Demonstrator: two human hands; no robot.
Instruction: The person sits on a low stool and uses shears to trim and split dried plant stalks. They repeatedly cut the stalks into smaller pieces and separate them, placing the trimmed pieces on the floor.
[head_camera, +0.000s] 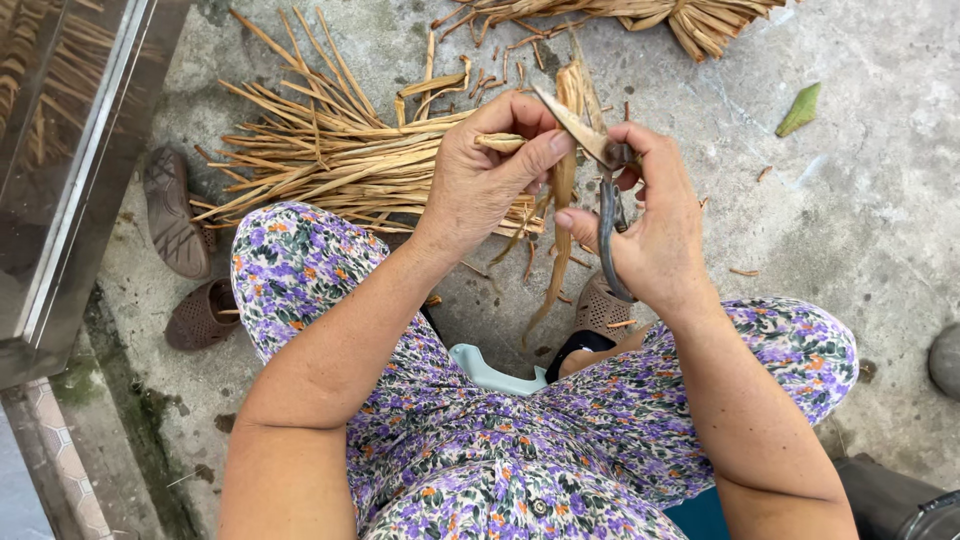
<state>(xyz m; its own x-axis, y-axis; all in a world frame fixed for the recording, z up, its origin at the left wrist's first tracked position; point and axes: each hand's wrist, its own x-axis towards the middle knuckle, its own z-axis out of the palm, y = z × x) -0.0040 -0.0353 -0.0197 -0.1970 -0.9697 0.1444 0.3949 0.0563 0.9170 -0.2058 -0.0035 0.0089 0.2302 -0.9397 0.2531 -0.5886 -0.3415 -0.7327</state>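
Dried reed strip (562, 190) sits pinched in our left hand (480, 170); our right hand (655, 235) grips scissors (605, 190) whose blades close near the left fingers (545, 150), risking a nick.

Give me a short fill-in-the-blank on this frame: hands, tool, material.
1. The right hand holds a pair of ____.
2. The left hand pinches a dried ____ strip.
3. The pile of dried stalks lies on the ____ floor.
4. A brown sandal lies beside the person's ____ knee.

Missing words: scissors; leaf; concrete; left
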